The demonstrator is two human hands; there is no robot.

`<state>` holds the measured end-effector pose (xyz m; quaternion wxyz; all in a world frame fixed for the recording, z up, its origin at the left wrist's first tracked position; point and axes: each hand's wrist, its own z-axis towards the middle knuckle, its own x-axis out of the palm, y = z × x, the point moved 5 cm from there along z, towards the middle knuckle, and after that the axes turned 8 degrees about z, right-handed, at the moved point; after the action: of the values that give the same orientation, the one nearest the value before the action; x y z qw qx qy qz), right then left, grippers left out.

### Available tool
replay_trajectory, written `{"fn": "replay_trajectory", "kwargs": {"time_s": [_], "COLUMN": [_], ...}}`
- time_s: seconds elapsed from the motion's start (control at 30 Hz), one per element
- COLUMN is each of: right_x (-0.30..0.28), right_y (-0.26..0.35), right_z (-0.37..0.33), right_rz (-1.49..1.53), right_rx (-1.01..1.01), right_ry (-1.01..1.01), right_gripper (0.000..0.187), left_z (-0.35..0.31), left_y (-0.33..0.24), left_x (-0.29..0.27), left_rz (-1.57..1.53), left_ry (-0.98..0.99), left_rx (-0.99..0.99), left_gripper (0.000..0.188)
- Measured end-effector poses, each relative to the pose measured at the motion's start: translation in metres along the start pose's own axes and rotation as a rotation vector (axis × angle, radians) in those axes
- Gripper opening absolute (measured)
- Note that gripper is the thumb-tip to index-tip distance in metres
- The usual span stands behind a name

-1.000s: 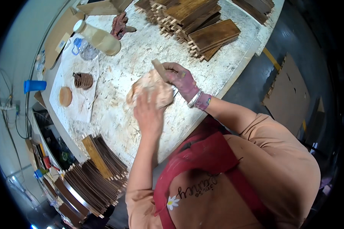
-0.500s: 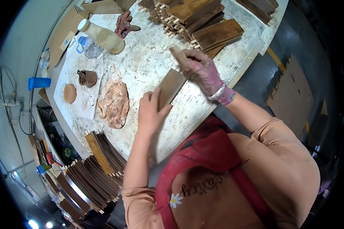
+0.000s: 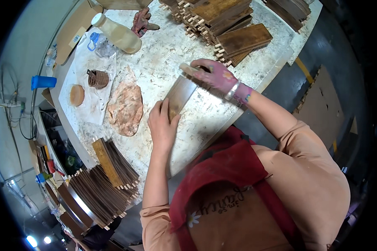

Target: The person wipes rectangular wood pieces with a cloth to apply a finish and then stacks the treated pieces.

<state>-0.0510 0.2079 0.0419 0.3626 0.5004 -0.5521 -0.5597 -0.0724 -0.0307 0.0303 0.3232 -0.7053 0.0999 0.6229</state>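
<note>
A flat brown wooden board [image 3: 179,95] lies slanted on the worktable. My bare left hand [image 3: 162,126] grips its near end, with the fingers along one edge and the thumb on the other. My right hand [image 3: 220,78], in a pink-purple flowered glove, is closed round a small tan block [image 3: 189,70], which could be a sanding block. The block is at the far end of the board; whether it touches the board's face I cannot tell. The palm side of the right hand is hidden.
Stacked brown boards with dowel pegs [image 3: 222,25] stand at the far side; more pegged boards [image 3: 98,196] are at the lower left. On the white stained table [image 3: 222,108] are a crumpled stained cloth [image 3: 126,108], a bottle of cloudy liquid [image 3: 119,35], a coiled brown roll [image 3: 98,79] and a dirty glove [image 3: 142,21].
My right hand has swung the tan block from a raised tilt to a flatter pose across the board's far end. My left hand keeps its hold on the board.
</note>
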Motion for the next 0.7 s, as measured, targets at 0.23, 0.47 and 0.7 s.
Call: {"fn": "replay_trajectory", "kwargs": {"time_s": [0.23, 0.47, 0.7], "right_x": [0.021, -0.005, 0.153], "right_y": [0.014, 0.033, 0.054], "right_z": [-0.003, -0.051, 0.000], "right_rz": [-0.434, -0.544, -0.614], "right_rx": [-0.124, -0.028, -0.440], "right_ry": [0.025, 0.191, 0.599], "right_gripper": [0.048, 0.040, 0.030], "left_z": [-0.007, -0.024, -0.037], "left_y": [-0.005, -0.026, -0.029], "left_x": [0.002, 0.021, 0.035], "left_rz": [-0.041, 0.136, -0.019], "left_ry": [-0.031, -0.185, -0.293], "left_rx": [0.007, 0.173, 0.249], "left_gripper": [0.063, 0.045, 0.025]}}
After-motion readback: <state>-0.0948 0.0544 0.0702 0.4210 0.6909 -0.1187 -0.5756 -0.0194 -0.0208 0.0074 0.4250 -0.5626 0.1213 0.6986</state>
